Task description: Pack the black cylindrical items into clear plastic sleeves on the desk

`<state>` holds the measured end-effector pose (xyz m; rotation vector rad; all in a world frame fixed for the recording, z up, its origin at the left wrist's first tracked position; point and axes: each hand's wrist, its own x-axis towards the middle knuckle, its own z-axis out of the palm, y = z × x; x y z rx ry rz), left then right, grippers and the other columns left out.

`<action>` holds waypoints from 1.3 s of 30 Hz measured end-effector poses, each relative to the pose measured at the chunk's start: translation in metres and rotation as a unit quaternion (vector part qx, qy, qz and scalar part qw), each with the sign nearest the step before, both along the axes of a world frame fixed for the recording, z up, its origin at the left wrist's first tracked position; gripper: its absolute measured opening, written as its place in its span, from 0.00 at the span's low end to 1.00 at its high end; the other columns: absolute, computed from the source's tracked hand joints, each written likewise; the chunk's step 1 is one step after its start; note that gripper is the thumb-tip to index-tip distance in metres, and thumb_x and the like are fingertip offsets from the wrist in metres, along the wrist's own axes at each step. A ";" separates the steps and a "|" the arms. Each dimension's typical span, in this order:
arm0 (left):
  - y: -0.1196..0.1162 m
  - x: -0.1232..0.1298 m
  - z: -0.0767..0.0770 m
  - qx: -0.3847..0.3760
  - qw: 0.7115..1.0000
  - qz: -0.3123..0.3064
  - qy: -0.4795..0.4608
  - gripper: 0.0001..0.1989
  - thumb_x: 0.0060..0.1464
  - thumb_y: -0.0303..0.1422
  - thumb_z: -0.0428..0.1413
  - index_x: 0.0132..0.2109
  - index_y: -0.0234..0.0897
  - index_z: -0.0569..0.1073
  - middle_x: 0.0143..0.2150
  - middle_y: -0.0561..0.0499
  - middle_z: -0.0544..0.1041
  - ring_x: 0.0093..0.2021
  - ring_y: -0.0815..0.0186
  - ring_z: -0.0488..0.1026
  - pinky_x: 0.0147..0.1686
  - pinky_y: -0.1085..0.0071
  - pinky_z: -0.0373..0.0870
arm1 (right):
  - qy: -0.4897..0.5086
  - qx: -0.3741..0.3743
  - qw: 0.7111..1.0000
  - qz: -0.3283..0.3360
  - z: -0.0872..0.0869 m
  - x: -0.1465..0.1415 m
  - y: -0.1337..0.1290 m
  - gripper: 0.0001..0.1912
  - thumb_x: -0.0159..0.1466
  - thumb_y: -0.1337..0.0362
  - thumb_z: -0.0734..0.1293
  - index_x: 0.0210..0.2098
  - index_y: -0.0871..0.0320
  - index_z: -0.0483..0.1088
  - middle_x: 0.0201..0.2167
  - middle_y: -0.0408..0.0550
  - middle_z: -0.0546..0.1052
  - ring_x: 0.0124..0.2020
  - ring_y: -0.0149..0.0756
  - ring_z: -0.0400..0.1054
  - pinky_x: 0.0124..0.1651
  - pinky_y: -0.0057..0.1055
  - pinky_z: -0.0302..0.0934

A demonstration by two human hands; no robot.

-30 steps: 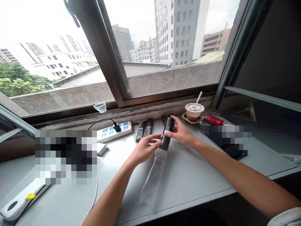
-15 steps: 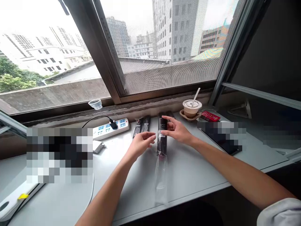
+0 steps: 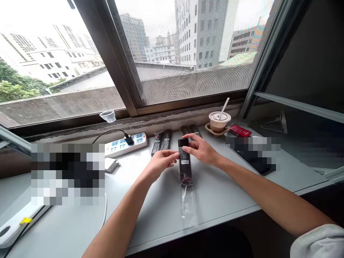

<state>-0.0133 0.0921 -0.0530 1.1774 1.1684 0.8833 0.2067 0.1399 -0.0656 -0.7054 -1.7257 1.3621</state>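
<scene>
A black remote control [image 3: 185,161] in a clear plastic bag [image 3: 188,204] lies lengthwise on the pale grey desk [image 3: 215,190]. The bag's empty end trails towards me. My left hand [image 3: 161,165] presses its fingertips against the remote's left edge. My right hand [image 3: 201,149] curls its fingers over the remote's upper right side. Just beyond them lie several similar bagged black remotes [image 3: 161,142], and another pair [image 3: 190,130] sits behind my right fingers, partly hidden.
A white power strip [image 3: 126,145] with a black plug lies at the back left, below a small plastic cup [image 3: 108,116] on the window ledge. A lidded drink with a straw [image 3: 219,122] and a red box [image 3: 240,130] stand at the back right. A dark tablet [image 3: 254,161] lies to the right.
The remote has turned from tilted to straight and now lies lower on the desk. Both hands have closed in on it. The view has shifted slightly.
</scene>
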 end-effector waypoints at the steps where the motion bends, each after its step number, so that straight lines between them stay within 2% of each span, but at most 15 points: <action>1: 0.000 0.000 -0.001 0.004 1.000 0.003 0.002 0.21 0.49 0.47 0.71 0.42 0.33 0.82 0.42 0.44 0.80 0.37 0.68 0.71 0.38 0.70 0.68 | 0.004 -0.004 1.000 0.004 0.000 0.000 0.000 0.23 0.68 0.54 0.71 0.58 0.54 0.64 0.35 0.46 0.80 0.37 0.40 0.76 0.42 0.36 0.68; 4: 0.001 0.000 0.000 0.017 1.000 0.010 0.005 0.21 0.49 0.48 0.70 0.39 0.34 0.80 0.39 0.46 0.78 0.35 0.68 0.70 0.36 0.71 0.67 | 0.003 -0.002 1.000 -0.003 0.001 0.001 0.003 0.20 0.68 0.52 0.70 0.54 0.54 0.67 0.34 0.45 0.79 0.37 0.40 0.75 0.42 0.36 0.67; 7: 0.000 0.003 0.003 0.029 0.999 0.019 0.012 0.22 0.49 0.49 0.70 0.39 0.34 0.79 0.37 0.48 0.76 0.35 0.68 0.70 0.36 0.71 0.67 | -0.029 0.031 0.999 -0.011 0.003 0.004 0.005 0.17 0.67 0.49 0.69 0.45 0.56 0.73 0.35 0.46 0.78 0.37 0.39 0.72 0.42 0.35 0.65; 10: -0.003 0.006 0.007 0.042 0.999 0.023 0.013 0.21 0.50 0.48 0.69 0.37 0.34 0.78 0.35 0.50 0.75 0.36 0.68 0.70 0.36 0.71 0.66 | -0.091 0.078 0.992 0.030 0.006 0.006 0.005 0.18 0.68 0.48 0.68 0.36 0.57 0.78 0.35 0.47 0.75 0.37 0.39 0.70 0.45 0.35 0.63; 13: -0.005 0.010 0.009 0.039 0.999 0.028 -0.001 0.20 0.51 0.48 0.68 0.37 0.35 0.76 0.35 0.51 0.75 0.39 0.67 0.72 0.39 0.71 0.68 | -0.113 0.093 0.986 0.077 0.007 0.006 0.003 0.17 0.68 0.50 0.68 0.34 0.57 0.79 0.39 0.48 0.75 0.41 0.39 0.69 0.47 0.35 0.62; 17: -0.005 0.013 0.006 0.023 0.998 0.044 -0.050 0.22 0.50 0.47 0.70 0.38 0.36 0.71 0.38 0.50 0.77 0.42 0.64 0.76 0.45 0.66 0.72 | -0.092 -0.010 0.996 0.017 0.001 0.004 0.007 0.17 0.63 0.48 0.72 0.36 0.58 0.75 0.30 0.44 0.73 0.30 0.33 0.63 0.32 0.29 0.57; 19: -0.004 0.013 0.004 0.018 0.996 0.057 -0.061 0.23 0.47 0.45 0.72 0.40 0.36 0.71 0.38 0.50 0.77 0.41 0.64 0.77 0.45 0.64 0.73 | -0.076 -0.058 0.995 -0.015 -0.001 0.005 0.010 0.19 0.59 0.48 0.76 0.37 0.58 0.74 0.27 0.42 0.71 0.27 0.31 0.60 0.28 0.28 0.53; 24: -0.003 0.011 0.005 0.009 0.996 0.067 -0.062 0.28 0.44 0.41 0.74 0.49 0.35 0.74 0.40 0.49 0.78 0.40 0.65 0.77 0.44 0.65 0.74 | -0.004 -0.094 0.995 -0.021 0.001 0.006 0.011 0.20 0.52 0.52 0.81 0.35 0.58 0.74 0.33 0.44 0.75 0.29 0.30 0.63 0.29 0.28 0.56; 28: -0.003 0.009 0.004 0.016 0.992 0.095 -0.077 0.29 0.43 0.40 0.75 0.50 0.35 0.75 0.40 0.49 0.78 0.40 0.64 0.77 0.43 0.65 0.74 | 0.072 -0.164 0.982 -0.055 0.002 0.003 0.011 0.22 0.53 0.55 0.81 0.42 0.56 0.75 0.42 0.47 0.77 0.36 0.32 0.72 0.32 0.26 0.64; 29: -0.002 0.008 0.004 0.018 0.991 0.107 -0.081 0.30 0.43 0.41 0.75 0.50 0.35 0.75 0.40 0.49 0.78 0.41 0.64 0.77 0.43 0.65 0.74 | 0.071 -0.193 0.978 -0.045 0.001 0.002 0.010 0.22 0.55 0.54 0.81 0.44 0.56 0.76 0.45 0.49 0.78 0.38 0.34 0.73 0.33 0.27 0.67; 31: -0.001 0.008 0.003 0.029 0.986 0.133 -0.093 0.31 0.41 0.41 0.75 0.50 0.36 0.74 0.41 0.49 0.78 0.41 0.64 0.77 0.42 0.66 0.74 | 0.039 -0.242 0.969 0.021 -0.002 0.002 0.009 0.22 0.58 0.52 0.79 0.46 0.57 0.77 0.47 0.53 0.79 0.40 0.36 0.76 0.34 0.28 0.70; 34: 0.001 0.007 0.002 0.040 0.981 0.156 -0.111 0.31 0.42 0.41 0.75 0.51 0.36 0.74 0.43 0.49 0.77 0.41 0.66 0.76 0.42 0.68 0.74 | -0.015 -0.249 0.958 0.137 -0.004 0.004 0.007 0.22 0.62 0.48 0.76 0.44 0.60 0.80 0.43 0.56 0.82 0.39 0.38 0.78 0.37 0.29 0.73; 37: 0.001 0.006 0.004 0.029 0.984 0.143 -0.103 0.29 0.47 0.40 0.73 0.53 0.36 0.75 0.48 0.45 0.77 0.45 0.63 0.76 0.45 0.66 0.74 | -0.034 -0.211 0.965 0.150 -0.002 0.008 0.006 0.21 0.65 0.47 0.73 0.42 0.60 0.81 0.41 0.55 0.84 0.39 0.39 0.80 0.37 0.28 0.74; 39: 0.000 0.004 0.005 0.008 0.992 0.099 -0.081 0.26 0.48 0.41 0.72 0.51 0.34 0.76 0.48 0.43 0.77 0.45 0.62 0.76 0.46 0.65 0.75 | -0.036 -0.196 0.972 0.129 -0.001 0.009 0.007 0.21 0.66 0.46 0.72 0.42 0.60 0.81 0.41 0.55 0.84 0.39 0.39 0.80 0.36 0.28 0.74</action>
